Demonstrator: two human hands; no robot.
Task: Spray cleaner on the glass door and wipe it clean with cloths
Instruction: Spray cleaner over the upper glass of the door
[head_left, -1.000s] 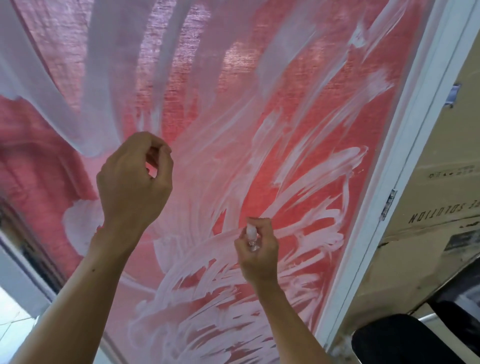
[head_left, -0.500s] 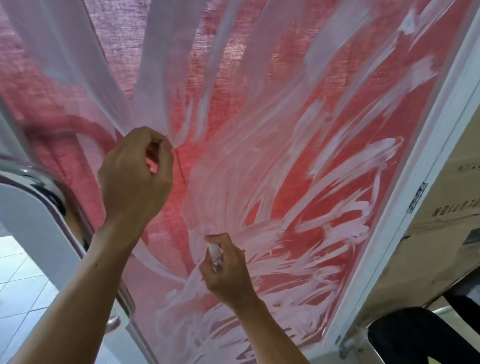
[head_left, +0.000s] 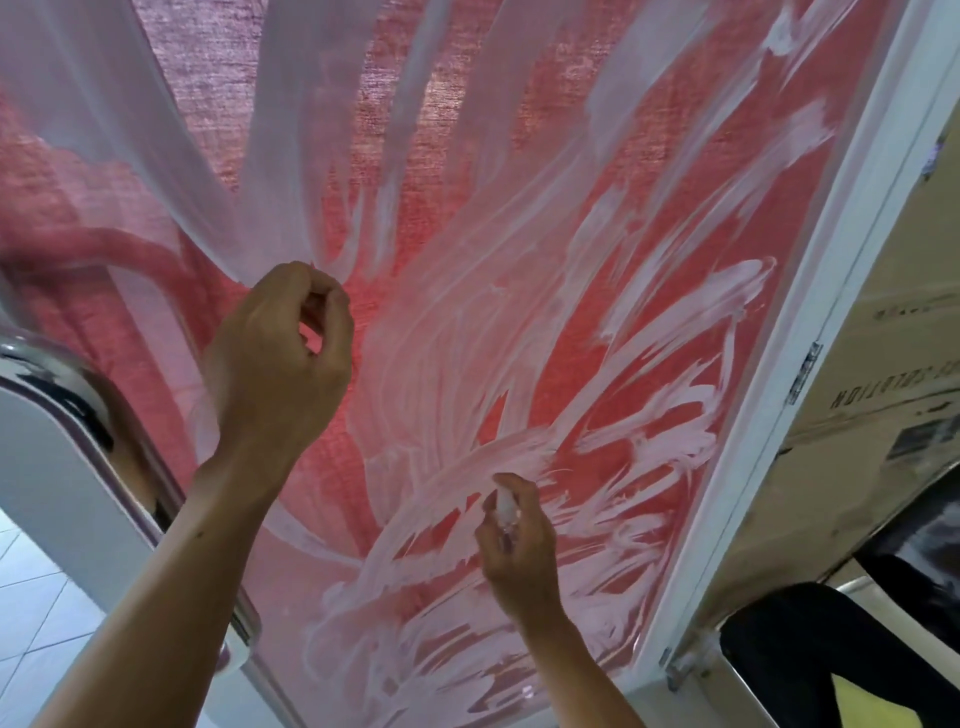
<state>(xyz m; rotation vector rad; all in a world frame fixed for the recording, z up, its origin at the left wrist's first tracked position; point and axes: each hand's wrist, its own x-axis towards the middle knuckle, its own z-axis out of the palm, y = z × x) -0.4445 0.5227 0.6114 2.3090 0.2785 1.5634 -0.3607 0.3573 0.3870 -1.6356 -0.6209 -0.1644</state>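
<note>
The glass door (head_left: 597, 322) fills the view, red behind and smeared with white streaks of cleaner. My right hand (head_left: 519, 556) is low on the glass, wrapped around a small white spray bottle (head_left: 504, 506) whose top points at the pane. Higher and to the left, my left hand (head_left: 275, 358) has its fingers pinched together just where the pale folds of a sheer cloth (head_left: 171, 171) converge. It seems to grip that cloth at its gathered end.
The white door frame (head_left: 810, 291) with a hinge (head_left: 804, 371) runs down the right. Beyond it stand cardboard boxes (head_left: 893, 332) and a dark object (head_left: 810, 654). A chrome handle (head_left: 67, 400) sits at the left, above tiled floor (head_left: 31, 603).
My right hand carried the bottle left across the glass, then back right and lower. The view shifted and the chrome handle came into sight. My left hand stayed pinched.
</note>
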